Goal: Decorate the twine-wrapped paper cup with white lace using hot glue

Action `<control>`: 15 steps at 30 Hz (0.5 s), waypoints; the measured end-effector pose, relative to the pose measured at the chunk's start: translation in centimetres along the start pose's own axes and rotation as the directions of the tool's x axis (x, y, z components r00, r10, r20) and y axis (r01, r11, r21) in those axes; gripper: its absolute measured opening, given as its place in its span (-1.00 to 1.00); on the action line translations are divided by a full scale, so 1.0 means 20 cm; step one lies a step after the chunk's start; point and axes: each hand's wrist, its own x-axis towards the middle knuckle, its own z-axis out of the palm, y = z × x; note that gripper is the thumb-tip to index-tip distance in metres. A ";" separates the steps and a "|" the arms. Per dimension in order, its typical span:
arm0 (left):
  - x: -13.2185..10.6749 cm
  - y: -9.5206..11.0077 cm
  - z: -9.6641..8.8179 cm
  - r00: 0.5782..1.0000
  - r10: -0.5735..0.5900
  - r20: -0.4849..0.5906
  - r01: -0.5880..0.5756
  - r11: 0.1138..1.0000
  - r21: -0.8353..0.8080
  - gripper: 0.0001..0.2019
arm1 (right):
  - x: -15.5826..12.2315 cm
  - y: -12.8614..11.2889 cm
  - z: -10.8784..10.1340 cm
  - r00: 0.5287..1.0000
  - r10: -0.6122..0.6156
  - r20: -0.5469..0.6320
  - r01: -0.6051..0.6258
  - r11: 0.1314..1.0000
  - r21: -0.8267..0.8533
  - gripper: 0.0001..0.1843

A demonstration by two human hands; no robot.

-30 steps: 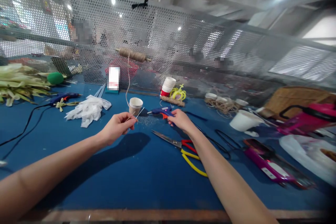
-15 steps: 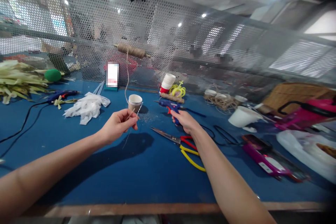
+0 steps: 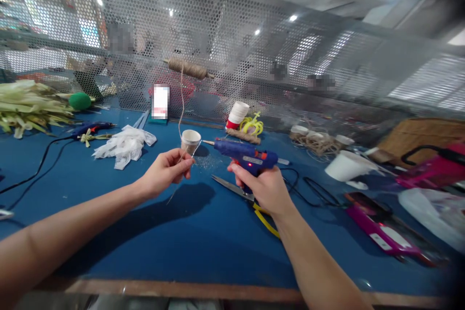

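Note:
My left hand (image 3: pixel 170 167) pinches a thin twine (image 3: pixel 182 99) that runs up to a spool of brown twine (image 3: pixel 188 68) hung at the mesh. A pale, shiny twisted piece (image 3: pixel 197 147) sticks up at the fingertips; whether it is part of the twine I cannot tell. Just behind these fingers is a small white-rimmed paper cup (image 3: pixel 191 135). My right hand (image 3: pixel 267 186) is closed around a blue hot glue gun (image 3: pixel 245 151), finger at its red trigger. Its nozzle points left, close to the shiny piece. Scissors (image 3: pixel 232 185) with yellow handles lie partly hidden beneath my right hand.
White lace (image 3: pixel 125 147), a second glue gun (image 3: pixel 92 129) and dried husks (image 3: pixel 29 106) lie left. Stacked white cups (image 3: pixel 238 114) and yellow ribbon (image 3: pixel 254 126) stand behind. At right are a white cup (image 3: pixel 343 164), a purple device (image 3: pixel 378 230) and black cords (image 3: pixel 319 191).
My right hand has lifted the glue gun from near the table and brought it closer, its nozzle now beside the shiny piece. My left hand keeps its pinch. The view has shifted slightly.

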 end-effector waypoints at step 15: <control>0.00 0.00 0.00 1.000 0.009 -0.001 -0.009 0.999 0.033 -0.75 | -0.02 -0.01 0.02 0.978 -0.189 -0.088 0.152 0.934 -0.323 -0.71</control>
